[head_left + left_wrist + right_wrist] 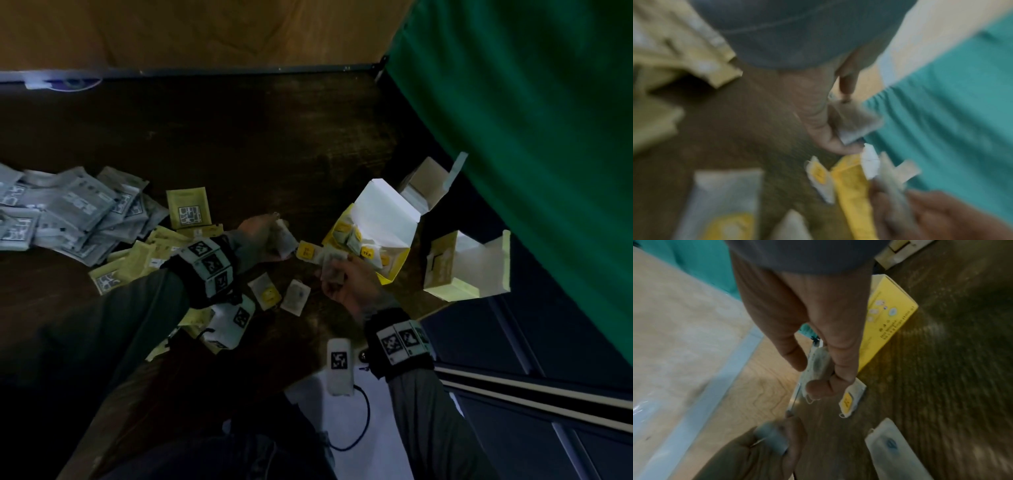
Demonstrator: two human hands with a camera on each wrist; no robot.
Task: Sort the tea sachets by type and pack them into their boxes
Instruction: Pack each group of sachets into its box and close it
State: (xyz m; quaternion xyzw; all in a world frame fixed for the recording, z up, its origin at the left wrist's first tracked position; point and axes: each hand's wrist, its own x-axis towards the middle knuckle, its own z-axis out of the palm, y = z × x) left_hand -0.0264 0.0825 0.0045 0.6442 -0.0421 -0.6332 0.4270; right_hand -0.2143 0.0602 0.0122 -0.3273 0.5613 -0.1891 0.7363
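Note:
In the head view my left hand (270,236) pinches a white tea bag (286,240) just left of the open yellow box (394,274), which holds several yellow-tagged bags. The left wrist view shows that bag (857,125) between thumb and forefinger of my left hand (849,121). My right hand (337,274) is in front of the box, fingers curled round a small bunch of tea bags (330,265). The right wrist view shows the bunch (818,361) gripped by my right hand (809,376). A yellow-tagged bag (306,251) lies between the hands.
Grey sachets (68,212) are heaped at the left, with olive-yellow sachets (188,209) beside them. Two loose bags (265,291) (296,296) lie near my wrists. A pale yellow open box (459,270) and a brown open box (424,185) stand by the green curtain (531,120).

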